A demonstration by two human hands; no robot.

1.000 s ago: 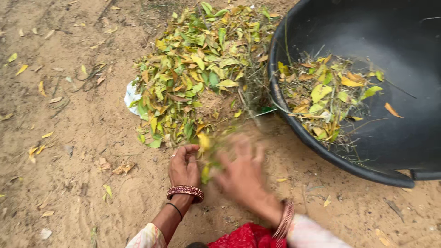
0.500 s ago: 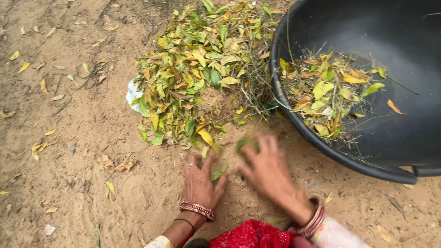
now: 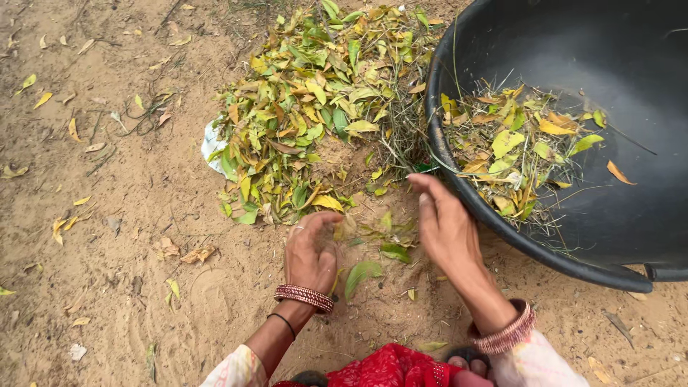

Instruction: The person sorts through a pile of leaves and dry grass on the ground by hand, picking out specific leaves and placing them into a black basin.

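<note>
Sandy brown ground (image 3: 107, 236) is spreading across the whole view, dotted with stray yellow leaves. Lying on it is a heap of green and yellow fallen leaves mixed with dry grass stems (image 3: 315, 107), with a scrap of white plastic (image 3: 212, 147) peeking out at its left edge. Leaning beside the heap on the right is a large round black plastic tub (image 3: 595, 208), already holding a smaller layer of leaves and stems (image 3: 512, 150). The left hand (image 3: 312, 251) is resting on the sand with fingers curled loosely, gripping nothing that can be seen. The right hand (image 3: 444, 226) is hovering open and empty, fingers extended, just beside the tub's rim. A few loose green leaves (image 3: 373, 251) are lying between the hands.
</note>
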